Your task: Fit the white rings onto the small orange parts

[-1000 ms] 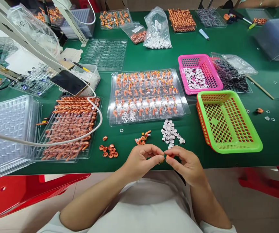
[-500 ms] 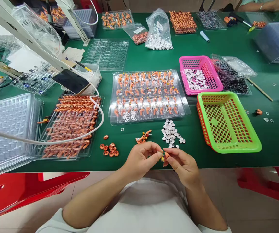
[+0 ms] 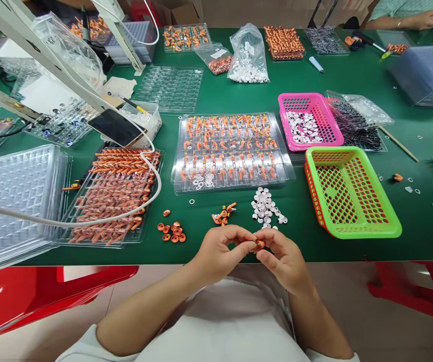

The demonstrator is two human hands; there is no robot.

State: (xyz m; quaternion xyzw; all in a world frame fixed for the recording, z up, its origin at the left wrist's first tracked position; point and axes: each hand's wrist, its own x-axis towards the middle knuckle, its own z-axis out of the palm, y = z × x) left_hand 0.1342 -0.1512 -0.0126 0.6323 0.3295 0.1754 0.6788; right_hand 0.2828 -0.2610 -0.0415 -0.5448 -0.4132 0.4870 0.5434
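With our two hands as the centre of the clock and twelve straight ahead, we have a small orange part [image 3: 261,245] right at the centre, by the near edge of the green surface [image 3: 235,95]. Our left hand [image 3: 216,251] grasps it between thumb and fingertips. Our right hand [image 3: 286,259] has its fingers bent around the other side, the index fingertip close to the part; whether it grips too, we cannot tell.

Just beyond our fingers, at twelve o'clock, white round pieces [image 3: 264,205] lie in a loose pile. Near us at ten o'clock sits a small cluster of orange parts [image 3: 222,216], and farther out, just past nine, lie some copper-coloured cups [image 3: 174,232]. Toward half past eleven we see a clear tray [image 3: 235,187] bearing rows of curved orange pieces [image 3: 241,146], with white rings [image 3: 203,181] at its near left.

A green basket [image 3: 367,233] stands at two o'clock. Beyond it, around one, a pink basket [image 3: 314,145] holds more white pieces [image 3: 302,126].
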